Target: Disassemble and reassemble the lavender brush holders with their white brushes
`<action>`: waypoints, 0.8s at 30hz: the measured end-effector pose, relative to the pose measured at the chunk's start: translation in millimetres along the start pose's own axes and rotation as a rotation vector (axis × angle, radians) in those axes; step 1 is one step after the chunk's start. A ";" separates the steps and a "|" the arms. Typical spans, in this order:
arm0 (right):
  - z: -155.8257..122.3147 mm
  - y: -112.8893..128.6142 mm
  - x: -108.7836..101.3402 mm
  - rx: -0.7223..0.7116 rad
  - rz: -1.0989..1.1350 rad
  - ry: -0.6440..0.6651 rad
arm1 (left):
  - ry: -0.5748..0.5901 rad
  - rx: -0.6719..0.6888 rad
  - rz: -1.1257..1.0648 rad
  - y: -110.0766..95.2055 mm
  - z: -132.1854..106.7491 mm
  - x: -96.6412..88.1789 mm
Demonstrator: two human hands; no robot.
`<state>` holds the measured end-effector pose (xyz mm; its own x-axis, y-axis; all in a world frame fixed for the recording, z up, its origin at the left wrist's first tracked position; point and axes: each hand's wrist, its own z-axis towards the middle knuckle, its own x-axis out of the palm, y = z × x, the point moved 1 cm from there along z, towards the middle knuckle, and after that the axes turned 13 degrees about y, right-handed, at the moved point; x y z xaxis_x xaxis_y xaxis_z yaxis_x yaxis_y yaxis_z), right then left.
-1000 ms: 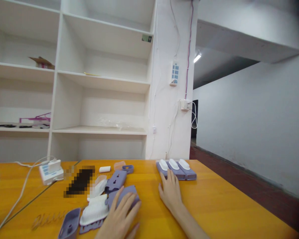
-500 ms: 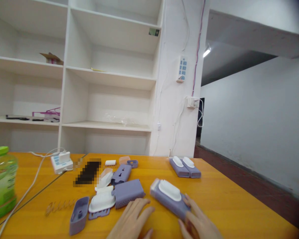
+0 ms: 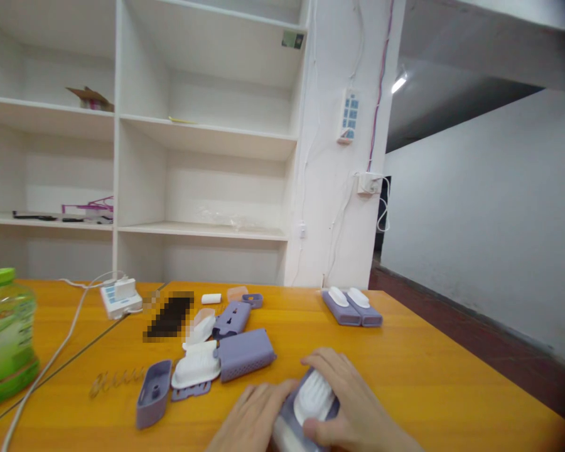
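Turned since the earlier frame, a lavender plastic box point(image 3: 288, 408) with white ribbed oval top point(image 3: 313, 395) is clasped by curled fingers of the right hand point(image 3: 351, 398) and flanked, seemingly for steadiness, by the left hand point(image 3: 257, 414), whose closure cannot be told.

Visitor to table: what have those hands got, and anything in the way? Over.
Right hand gripping white-topped purple case. Left hand against its side. Nothing seen blocking either; perforated purple shell lies beyond left hand, apart.

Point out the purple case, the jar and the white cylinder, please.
Purple case point(image 3: 313, 397): head view, white ridged top.
Jar point(image 3: 4, 342): head view, labelled side.
White cylinder point(image 3: 211, 299): head view, middle of its side.
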<state>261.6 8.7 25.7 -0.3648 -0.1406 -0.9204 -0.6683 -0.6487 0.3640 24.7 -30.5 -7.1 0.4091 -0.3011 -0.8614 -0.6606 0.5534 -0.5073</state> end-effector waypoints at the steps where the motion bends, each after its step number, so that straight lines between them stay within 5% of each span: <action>1: 0.6 5.0 1.2 0.022 -0.038 -0.039 | -0.003 -0.010 0.013 1.4 -0.4 -0.4; 9: -7.7 27.6 3.5 -0.035 -0.096 -0.151 | -0.012 -0.173 0.085 -9.9 1.5 3.0; 17: -4.9 19.8 7.2 -0.060 -0.179 -0.224 | -0.036 -0.102 0.137 -26.6 0.5 -4.4; 24: -6.2 9.7 2.3 -0.007 -0.203 -0.254 | -0.171 -0.064 0.191 -10.1 -4.2 5.8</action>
<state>258.3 -2.5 26.2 -0.3751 0.1824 -0.9089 -0.7399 -0.6496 0.1749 31.2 -41.1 -7.1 0.3702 -0.0574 -0.9272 -0.7724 0.5355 -0.3415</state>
